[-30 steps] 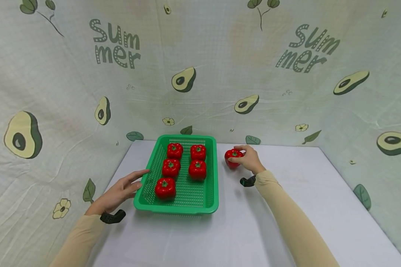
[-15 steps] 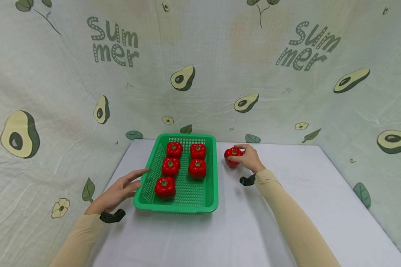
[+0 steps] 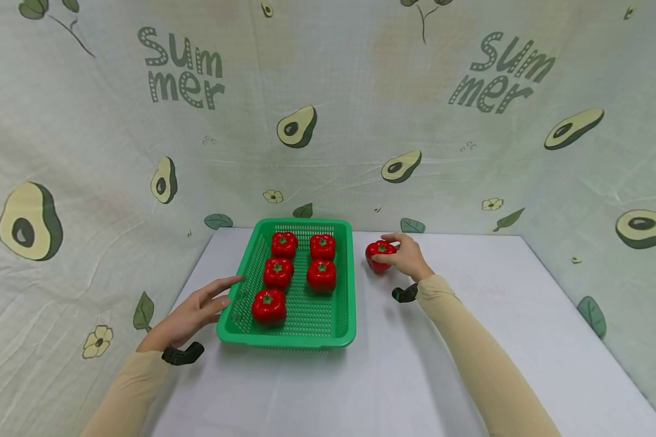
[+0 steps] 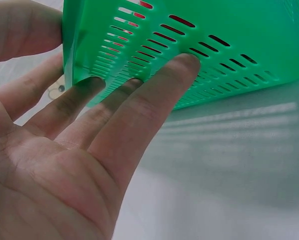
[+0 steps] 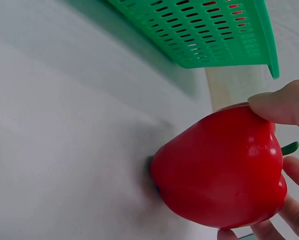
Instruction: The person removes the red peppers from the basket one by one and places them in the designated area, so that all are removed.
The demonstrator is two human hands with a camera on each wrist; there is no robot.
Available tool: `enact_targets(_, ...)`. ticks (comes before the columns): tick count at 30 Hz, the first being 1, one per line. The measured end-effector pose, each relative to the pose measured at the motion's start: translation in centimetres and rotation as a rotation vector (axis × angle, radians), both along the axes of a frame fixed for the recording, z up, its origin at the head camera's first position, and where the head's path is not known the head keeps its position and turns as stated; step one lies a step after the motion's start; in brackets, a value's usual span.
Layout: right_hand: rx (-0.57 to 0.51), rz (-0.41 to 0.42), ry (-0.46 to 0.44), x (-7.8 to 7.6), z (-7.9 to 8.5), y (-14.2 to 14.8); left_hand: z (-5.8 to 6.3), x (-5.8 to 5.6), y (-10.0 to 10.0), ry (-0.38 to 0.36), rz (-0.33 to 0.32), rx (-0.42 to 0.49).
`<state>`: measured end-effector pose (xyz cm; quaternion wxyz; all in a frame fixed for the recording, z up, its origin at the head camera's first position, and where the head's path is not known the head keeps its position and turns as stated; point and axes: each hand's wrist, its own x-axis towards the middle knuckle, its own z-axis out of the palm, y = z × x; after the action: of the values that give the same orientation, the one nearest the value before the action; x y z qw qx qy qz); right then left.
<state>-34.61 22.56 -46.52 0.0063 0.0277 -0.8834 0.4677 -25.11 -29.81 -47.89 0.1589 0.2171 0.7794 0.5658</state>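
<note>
A red bell pepper point(image 3: 373, 250) with a green stem stands on the table just right of the green basket point(image 3: 287, 341). My right hand point(image 3: 410, 258) holds this pepper from above, thumb on one side and fingertips on the other. In the right wrist view the bell pepper point(image 5: 219, 167) has its base right at the table surface. My left hand point(image 3: 191, 314) is at the basket's left side. Seen from the left wrist, its straight fingers point(image 4: 139, 112) touch the slotted outer wall of the basket point(image 4: 269, 35), with the thumb by the rim.
Several red bell peppers sit upright in the basket in two columns, such as the near left pepper point(image 3: 269, 307) and the right-hand pepper point(image 3: 322, 277). A white table point(image 3: 481, 291) lies beneath. A printed cloth point(image 3: 350, 79) hangs behind and at both sides.
The head view has shifted very slightly. Both hands, the basket and the bell peppers keep their places relative to each other.
</note>
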Motion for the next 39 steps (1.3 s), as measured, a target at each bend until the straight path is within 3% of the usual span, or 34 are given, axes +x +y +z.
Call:
enact_targets(13,0.009,0.028,0.045,0.4,1.3,0.0,-0.1,0.0,-0.1,0.004,-0.011,0.005)
enact_targets(25,0.010,0.056,0.140,1.1,4.2,-0.8,-0.1,-0.2,-0.2,0.007,-0.016,0.009)
enact_targets(39,-0.094,0.095,0.119,2.7,7.3,-3.4,-0.2,-0.3,-0.3,-0.011,-0.021,0.031)
